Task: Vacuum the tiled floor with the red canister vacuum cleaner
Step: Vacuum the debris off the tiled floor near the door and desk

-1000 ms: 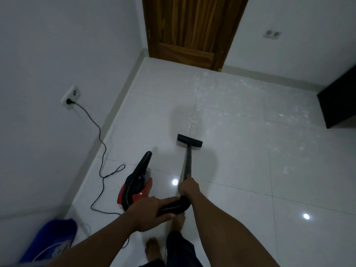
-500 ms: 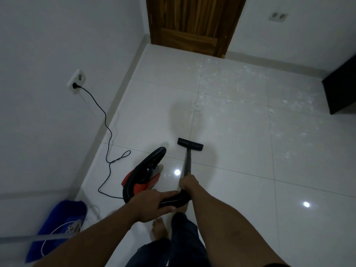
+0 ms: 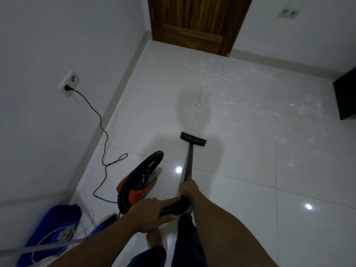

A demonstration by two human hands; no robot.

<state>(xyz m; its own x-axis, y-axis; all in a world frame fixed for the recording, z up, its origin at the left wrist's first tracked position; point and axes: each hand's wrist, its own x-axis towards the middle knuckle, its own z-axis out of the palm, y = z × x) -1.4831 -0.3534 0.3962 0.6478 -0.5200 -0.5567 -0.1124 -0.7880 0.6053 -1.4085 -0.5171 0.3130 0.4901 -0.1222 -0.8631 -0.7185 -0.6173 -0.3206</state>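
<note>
The red canister vacuum cleaner (image 3: pixel 137 185) with its black handle stands on the white tiled floor (image 3: pixel 240 180), left of centre. My left hand (image 3: pixel 152 213) is closed around the black ribbed hose (image 3: pixel 176 206) near the canister. My right hand (image 3: pixel 188 188) grips the lower end of the black wand (image 3: pixel 189 160). The flat black floor nozzle (image 3: pixel 193 139) rests on the tiles ahead of me. White scraps of debris (image 3: pixel 231 105) lie scattered beyond the nozzle, toward the door and to the right.
A black power cord (image 3: pixel 103 143) runs from the wall socket (image 3: pixel 69 83) on the left wall, looping on the floor. A blue bag (image 3: pixel 55 228) with white cable lies bottom left. A wooden door (image 3: pixel 198 22) stands at the back, dark furniture (image 3: pixel 346 97) at the right edge. My bare foot (image 3: pixel 153 239) is below the hose.
The view has shifted forward and toward the left. The canister now stands closer to the nozzle and wand. Both hands keep the same hold.
</note>
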